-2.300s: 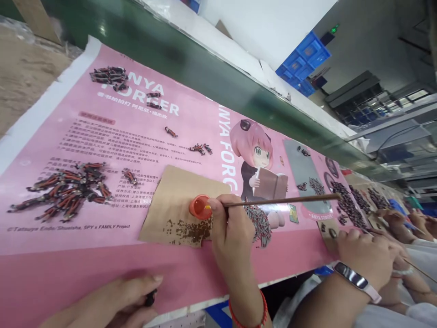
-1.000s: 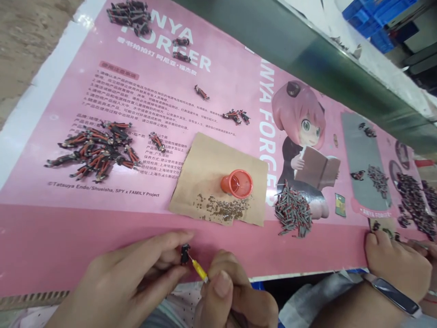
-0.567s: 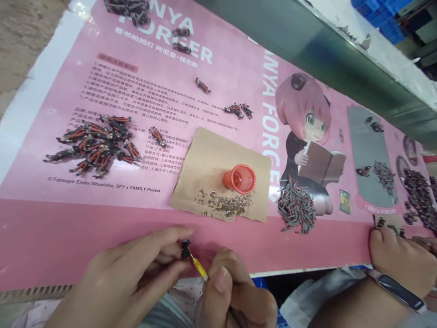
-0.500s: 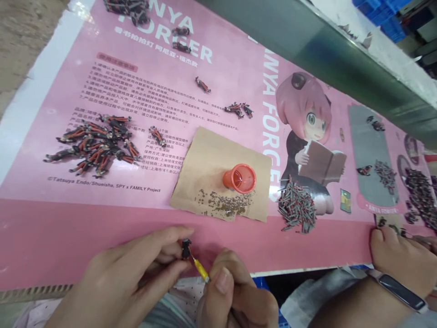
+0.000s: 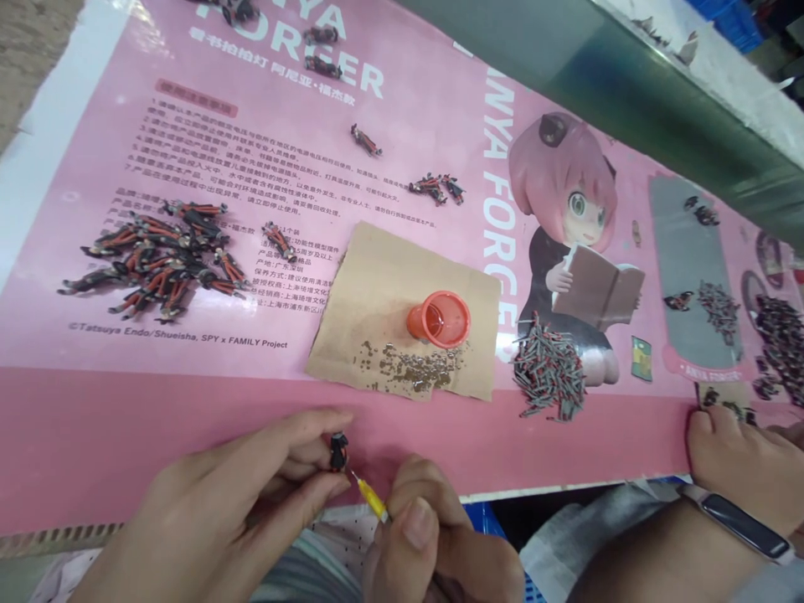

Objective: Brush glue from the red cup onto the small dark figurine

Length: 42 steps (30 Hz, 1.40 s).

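The left hand (image 5: 232,511) pinches a small dark figure (image 5: 338,452) between thumb and forefinger, at about 6 o'clock of the view, just over the near edge of the desk (image 5: 38,142). The right hand (image 5: 433,544) is closed on a thin brush (image 5: 370,501) with a yellow ferrule; its tip is just beside the figure, at the lower right, and I cannot tell if it touches.

To do this well, I think the left grip should keep the figure steady and turned so the spot faces the tip. The right hand should rest low near the left one, so the tip moves by the fingers only. The touch should be light and short, because the part is very small and extra paint would spread.

The figure is tiny, mostly black, with a little red at the bottom edge. Details are too small to tell.

On the pink poster (image 5: 389,109), at 12 o'clock from the hands, a brown card (image 5: 377,276) carries an orange cap (image 5: 440,319) with wet liquid and many dark dabs (image 5: 411,373). At 10 o'clock lies a pile of black-red figures (image 5: 154,260); at 2 o'clock a heap of grey pieces (image 5: 549,377). A co-worker's hand (image 5: 744,465) with a wristband rests at 3 o'clock.
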{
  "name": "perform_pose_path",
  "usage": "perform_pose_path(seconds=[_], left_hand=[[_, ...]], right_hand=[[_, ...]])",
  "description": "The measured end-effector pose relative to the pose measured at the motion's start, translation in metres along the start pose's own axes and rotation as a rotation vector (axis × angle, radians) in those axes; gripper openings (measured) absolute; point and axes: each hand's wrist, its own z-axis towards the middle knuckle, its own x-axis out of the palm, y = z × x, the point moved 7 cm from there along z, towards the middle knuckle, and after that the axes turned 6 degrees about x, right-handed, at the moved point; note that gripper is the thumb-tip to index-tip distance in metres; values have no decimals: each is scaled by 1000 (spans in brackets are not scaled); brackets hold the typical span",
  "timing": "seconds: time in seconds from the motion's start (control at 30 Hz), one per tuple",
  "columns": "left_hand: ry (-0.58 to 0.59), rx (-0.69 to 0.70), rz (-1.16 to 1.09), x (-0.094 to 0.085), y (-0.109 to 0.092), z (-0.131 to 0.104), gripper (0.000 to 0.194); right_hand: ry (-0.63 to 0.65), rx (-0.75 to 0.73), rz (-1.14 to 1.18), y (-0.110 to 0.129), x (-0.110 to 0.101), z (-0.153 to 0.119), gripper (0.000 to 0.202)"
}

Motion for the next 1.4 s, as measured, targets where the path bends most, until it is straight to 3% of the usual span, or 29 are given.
perform_pose_path(seconds=[0.17,0.33,0.53,0.7,0.8,0.9,1.03,1.1,1.17,1.3,1.4], left_hand=[[4,54,-50,-8,-4,8,36],[53,186,-160,-14,-13,16,29],[1,14,-12,-9,2,4,37],[6,10,1,-4,6,-1,36],[11,11,5,-3,8,1,37],[12,11,10,-4,9,1,37],[17,13,14,-4,10,-1,37],[19,21,11,-3,8,-2,38],[17,35,4,-1,6,-1,38],[4,69,-21,2,2,6,38],[-6,89,-42,-1,6,11,39]], right_hand=[[-266,29,122,1,-5,-25,42],[-333,46,163,-1,-3,-27,45],[-295,1,136,3,-4,-18,42],[-263,54,139,1,1,-20,41],[-349,109,224,-3,-5,-18,39],[-497,138,294,-8,-30,-10,33],[-270,91,211,-12,-55,15,8],[-250,38,100,-14,-65,25,5],[-307,7,-11,-17,-69,36,9],[-273,-236,-287,-5,-46,62,29],[-247,-310,-432,-2,-32,74,26]])
